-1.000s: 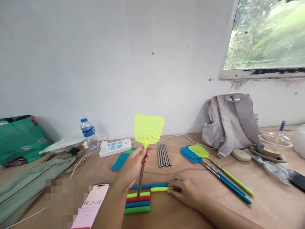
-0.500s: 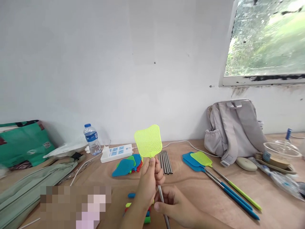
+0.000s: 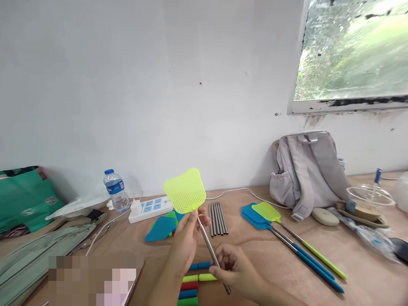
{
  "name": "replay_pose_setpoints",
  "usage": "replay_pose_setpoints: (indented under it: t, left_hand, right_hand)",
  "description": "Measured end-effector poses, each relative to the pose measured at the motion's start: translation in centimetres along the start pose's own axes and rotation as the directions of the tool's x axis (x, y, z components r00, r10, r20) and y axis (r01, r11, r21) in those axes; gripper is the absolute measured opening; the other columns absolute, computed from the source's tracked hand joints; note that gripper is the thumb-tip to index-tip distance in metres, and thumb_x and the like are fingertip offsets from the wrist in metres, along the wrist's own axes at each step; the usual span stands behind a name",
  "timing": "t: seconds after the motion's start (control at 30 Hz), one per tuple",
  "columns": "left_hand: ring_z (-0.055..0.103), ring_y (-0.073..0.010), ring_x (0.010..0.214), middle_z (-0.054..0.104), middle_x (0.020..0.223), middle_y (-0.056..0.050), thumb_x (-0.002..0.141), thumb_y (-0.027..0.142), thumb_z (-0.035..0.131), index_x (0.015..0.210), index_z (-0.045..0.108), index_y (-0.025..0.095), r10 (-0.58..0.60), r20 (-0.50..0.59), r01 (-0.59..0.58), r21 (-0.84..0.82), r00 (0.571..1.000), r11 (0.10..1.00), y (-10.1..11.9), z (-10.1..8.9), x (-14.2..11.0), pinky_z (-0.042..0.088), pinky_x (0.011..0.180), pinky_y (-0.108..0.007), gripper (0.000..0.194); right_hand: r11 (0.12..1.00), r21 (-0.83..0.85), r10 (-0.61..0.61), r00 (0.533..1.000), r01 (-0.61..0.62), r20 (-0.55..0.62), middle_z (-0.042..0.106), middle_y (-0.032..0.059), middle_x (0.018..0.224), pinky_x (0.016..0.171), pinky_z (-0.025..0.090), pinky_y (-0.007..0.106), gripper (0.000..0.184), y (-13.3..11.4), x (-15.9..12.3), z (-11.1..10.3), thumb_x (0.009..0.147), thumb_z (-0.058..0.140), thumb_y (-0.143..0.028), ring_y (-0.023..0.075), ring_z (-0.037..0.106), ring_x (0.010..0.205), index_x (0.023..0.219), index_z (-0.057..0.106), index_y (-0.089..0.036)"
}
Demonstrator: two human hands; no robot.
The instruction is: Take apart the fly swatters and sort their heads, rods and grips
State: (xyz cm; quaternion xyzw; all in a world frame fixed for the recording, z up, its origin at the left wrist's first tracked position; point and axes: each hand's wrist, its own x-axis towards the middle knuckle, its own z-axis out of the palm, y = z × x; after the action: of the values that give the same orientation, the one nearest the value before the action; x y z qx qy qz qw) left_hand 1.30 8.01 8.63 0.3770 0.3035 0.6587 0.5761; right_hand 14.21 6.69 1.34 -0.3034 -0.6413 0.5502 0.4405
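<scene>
My left hand (image 3: 187,234) pinches the neck of a yellow-green fly swatter head (image 3: 186,190), its mesh face tilted up and to the left. A bare metal tube (image 3: 207,241) runs down from that neck, slanting right. Lower on the tube, my right hand (image 3: 234,268) has its thumb and fingers closed round it, and the tube's end pokes out below. Under my hands lie several coloured handle grips (image 3: 190,285) in blue, yellow, red and green. Beyond my left hand is a pile of loose swatter heads (image 3: 162,227), partly hidden by it.
Several metal tubes (image 3: 218,219) lie side by side behind my hands. To the right rest whole fly swatters (image 3: 314,260), near a grey backpack (image 3: 307,170) and a plastic cup (image 3: 369,197). A power strip (image 3: 151,208) and water bottle (image 3: 115,191) stand on the left.
The swatter has tilted further to the left, and my left hand's fingers have loosened from a wrap to a pinch at the neck. More of the tube and the grips now shows.
</scene>
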Motion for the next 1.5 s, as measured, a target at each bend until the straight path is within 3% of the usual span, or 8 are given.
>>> replay_pose_setpoints:
  t: [0.27, 0.53, 0.63, 0.73, 0.83, 0.97, 1.23, 1.5]
  left_hand:
    - [0.02, -0.0014, 0.04, 0.026, 0.05, 0.011, 0.064, 0.05, 0.07, 0.067, 0.048, 0.016, -0.002, -0.135, -0.005, -0.046, 0.991, 0.999, -2.0, 0.8, -0.1, 0.018, 0.038, -0.016, 0.041]
    - [0.012, -0.0009, 0.037, 0.023, 0.048, 0.012, 0.067, 0.058, 0.063, 0.068, 0.044, 0.019, 0.009, -0.158, -0.014, -0.027, 0.987, 1.0, -1.7, 1.5, -0.8, 0.013, 0.035, -0.014, 0.044]
    - [0.009, -0.0011, 0.037, 0.022, 0.047, 0.012, 0.069, 0.056, 0.062, 0.067, 0.042, 0.019, -0.029, -0.106, 0.024, -0.047, 0.994, 0.999, -1.6, 1.8, -1.4, 0.012, 0.035, -0.014, 0.042]
    - [0.01, -0.0014, 0.037, 0.019, 0.047, 0.012, 0.073, 0.053, 0.059, 0.067, 0.043, 0.019, -0.136, 0.061, 0.142, -0.093, 0.989, 0.986, -1.8, 2.2, -2.0, 0.014, 0.036, -0.015, 0.039]
    - [0.026, -0.0036, 0.04, 0.032, 0.052, 0.008, 0.075, 0.051, 0.058, 0.072, 0.048, 0.019, -0.206, 0.213, 0.228, -0.086, 0.955, 0.97, -1.7, 2.4, -2.4, 0.022, 0.038, -0.017, 0.034]
    - [0.041, -0.0079, 0.055, 0.047, 0.069, 0.0, 0.076, 0.043, 0.06, 0.078, 0.053, 0.016, -0.166, 0.178, 0.163, 0.034, 0.97, 0.986, -1.4, 2.2, -2.4, 0.031, 0.047, -0.021, 0.028]
    - [0.024, -0.0047, 0.045, 0.031, 0.056, 0.007, 0.075, 0.05, 0.058, 0.075, 0.052, 0.017, -0.118, 0.13, 0.106, 0.096, 0.984, 0.99, -3.3, 2.4, -2.6, 0.019, 0.04, -0.019, 0.034]
    - [0.015, -0.0014, 0.038, 0.025, 0.047, 0.011, 0.068, 0.06, 0.06, 0.069, 0.047, 0.018, -0.157, 0.165, 0.154, 0.034, 0.974, 0.988, -3.4, 3.1, -3.3, 0.014, 0.036, -0.017, 0.045]
  right_hand:
    - [0.997, -0.068, -0.026, 0.998, 0.022, -0.056, 0.039, -0.0084, 0.049, 0.041, 0.023, 0.018, 0.035, 2.9, -0.8, 0.6, 0.065, 0.068, -0.045, 0.005, 0.033, 0.043, 0.063, 0.044, -0.019]
    - [0.996, -0.082, -0.026, 0.999, 0.023, -0.032, 0.038, -0.0086, 0.047, 0.04, 0.022, 0.018, 0.03, 2.4, -1.3, 1.0, 0.064, 0.066, -0.038, 0.0047, 0.03, 0.042, 0.062, 0.043, -0.019]
    - [0.991, -0.112, -0.074, 0.997, 0.073, -0.006, 0.04, -0.0076, 0.049, 0.04, 0.022, 0.018, 0.029, 2.1, -1.5, 1.1, 0.064, 0.066, -0.039, 0.0051, 0.031, 0.043, 0.064, 0.044, -0.019]
    - [0.98, -0.101, -0.169, 0.986, 0.169, 0.008, 0.038, -0.0067, 0.053, 0.041, 0.024, 0.019, 0.032, 2.0, -1.7, 1.4, 0.073, 0.058, -0.048, 0.0062, 0.03, 0.044, 0.076, 0.048, -0.018]
    - [0.978, -0.043, -0.206, 0.978, 0.204, -0.041, 0.036, -0.006, 0.054, 0.039, 0.025, 0.02, 0.042, 1.8, -1.9, 1.5, 0.083, 0.039, -0.06, 0.0071, 0.027, 0.041, 0.092, 0.048, -0.019]
    - [0.99, -0.03, -0.139, 0.989, 0.138, -0.047, 0.037, -0.0058, 0.051, 0.038, 0.026, 0.019, 0.043, 1.6, -2.1, 1.2, 0.083, 0.035, -0.062, 0.0082, 0.03, 0.039, 0.089, 0.047, -0.021]
    - [0.963, -0.214, -0.174, 0.985, 0.165, -0.022, 0.044, -0.002, 0.048, 0.045, 0.039, 0.026, 0.038, 4.1, -2.4, 1.2, 0.083, 0.04, -0.057, 0.016, 0.043, 0.045, 0.1, 0.051, -0.025]
    - [0.896, -0.381, -0.252, 0.968, 0.228, -0.012, 0.048, -0.0005, 0.063, 0.049, 0.038, 0.023, 0.041, 5.2, -2.8, 0.8, 0.085, 0.043, -0.044, 0.0132, 0.04, 0.051, 0.12, 0.043, -0.022]
